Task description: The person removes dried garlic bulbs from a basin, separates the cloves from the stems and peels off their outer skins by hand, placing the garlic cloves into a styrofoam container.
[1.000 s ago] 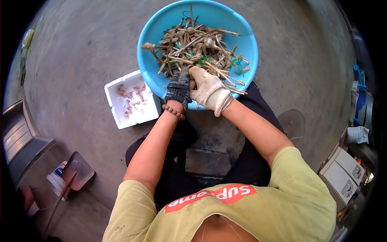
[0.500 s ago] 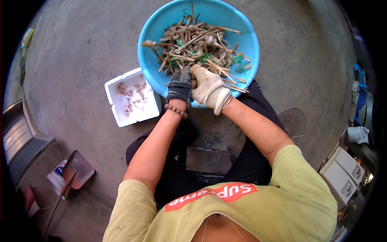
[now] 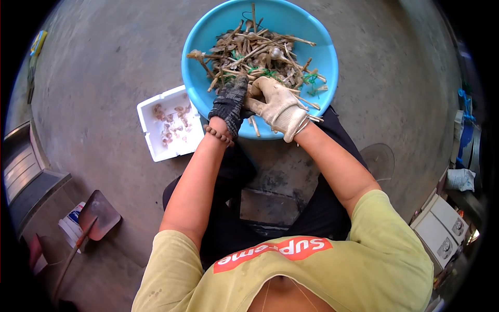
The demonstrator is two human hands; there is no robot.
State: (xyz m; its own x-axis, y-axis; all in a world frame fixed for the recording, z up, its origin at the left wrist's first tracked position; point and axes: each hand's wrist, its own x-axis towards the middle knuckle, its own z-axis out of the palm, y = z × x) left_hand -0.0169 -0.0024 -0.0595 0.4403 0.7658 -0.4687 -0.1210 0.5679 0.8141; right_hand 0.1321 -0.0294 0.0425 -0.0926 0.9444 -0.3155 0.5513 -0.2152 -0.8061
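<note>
Holds a dark-grey knit-gloved left hand [image 3: 230,103] close against a cream cloth-gloved right hand [image 3: 278,106], with fingers curled; cannot tell whether grasping anything. Reaches over a round blue plastic basin [image 3: 325,47], at the near edge of heaped dried brown-stemmed garlic [image 3: 260,49] inside. Left of the basin, shows a square white foam box [image 3: 179,146] containing scattered pinkish-brown pieces [image 3: 166,136].

Gloves hide whatever may lie between the person's left grip [image 3: 230,101], in a dark grey knitted glove, and right grip [image 3: 278,104], in an off-white one. They also cover part of the round blue plastic basin [image 3: 331,52]. Its rim masks one side of the white foam box [image 3: 182,148], whose brownish bits [image 3: 167,134] are too small to identify. A metal shovel blade [image 3: 102,212] partly hides the white bucket [image 3: 67,229].
</note>
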